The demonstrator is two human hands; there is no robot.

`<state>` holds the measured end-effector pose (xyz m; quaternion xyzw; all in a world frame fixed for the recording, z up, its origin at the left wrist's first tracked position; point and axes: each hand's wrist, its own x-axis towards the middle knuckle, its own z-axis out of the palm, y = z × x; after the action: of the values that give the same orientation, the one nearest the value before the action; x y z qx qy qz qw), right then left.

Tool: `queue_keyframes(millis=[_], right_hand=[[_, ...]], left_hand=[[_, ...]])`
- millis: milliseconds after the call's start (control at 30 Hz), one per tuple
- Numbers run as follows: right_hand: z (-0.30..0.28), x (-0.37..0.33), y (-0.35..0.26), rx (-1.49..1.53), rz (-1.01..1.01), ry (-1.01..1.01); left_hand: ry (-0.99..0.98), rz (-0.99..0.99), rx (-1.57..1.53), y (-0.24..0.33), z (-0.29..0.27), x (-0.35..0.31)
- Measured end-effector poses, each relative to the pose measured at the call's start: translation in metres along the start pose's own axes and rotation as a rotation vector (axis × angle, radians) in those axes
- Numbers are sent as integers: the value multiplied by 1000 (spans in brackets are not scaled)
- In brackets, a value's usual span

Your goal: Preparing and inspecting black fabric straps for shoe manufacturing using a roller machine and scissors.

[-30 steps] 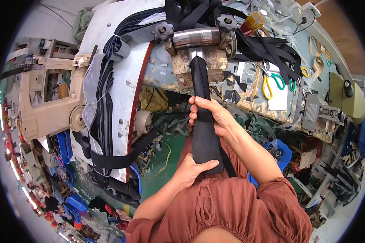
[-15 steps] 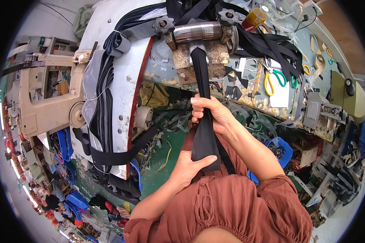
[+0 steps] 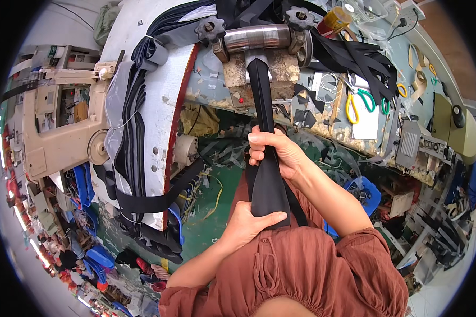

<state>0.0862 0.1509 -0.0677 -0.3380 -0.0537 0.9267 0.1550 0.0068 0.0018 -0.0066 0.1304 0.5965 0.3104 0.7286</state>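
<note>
A long black fabric strip [image 3: 270, 185] runs from a metal folding guide [image 3: 257, 59] down toward my lap. Above the guide lies a shiny steel roller [image 3: 257, 38], flanked by two dark knobs. My right hand [image 3: 276, 150] is closed round the strip, which is bunched narrow and creased there. Nearer my body, my left hand [image 3: 250, 222] grips the wide, flat part with the thumb on top; its other fingers are hidden beneath. Between the guide and my right hand the strip looks taut and folded lengthwise. Another black length hangs beside my right forearm.
At the left stands a beige sewing machine [image 3: 63, 127]; bundled black strips [image 3: 134, 137] lie on the white table beside it. Yellow- and green-handled scissors [image 3: 353, 108], fabric scraps and a loose black strip pile [image 3: 354, 66] cover the bench at right. A blue bin [image 3: 369, 196] sits below.
Both hands keep hold of the strip. My left hand has shifted slightly down toward my body, while my right hand stays almost where it was.
</note>
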Motion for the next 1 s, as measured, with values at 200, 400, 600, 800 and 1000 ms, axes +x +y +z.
queue_keyframes(millis=[200, 400, 600, 800, 1000], right_hand=[[1, 1, -1, 3, -7, -1], [2, 4, 1, -8, -16, -6], [3, 4, -1, -15, -30, -1], [4, 5, -1, -26, -40, -4], [6, 5, -1, -39, -39, -5]], left_hand=[[-2, -82, 13, -7, -2, -1], [0, 9, -42, -11, 1, -3], [2, -48, 7, 1, -1, -5], [-4, -45, -30, -3, -3, -3], [-5, -61, -61, 3, -1, -4]])
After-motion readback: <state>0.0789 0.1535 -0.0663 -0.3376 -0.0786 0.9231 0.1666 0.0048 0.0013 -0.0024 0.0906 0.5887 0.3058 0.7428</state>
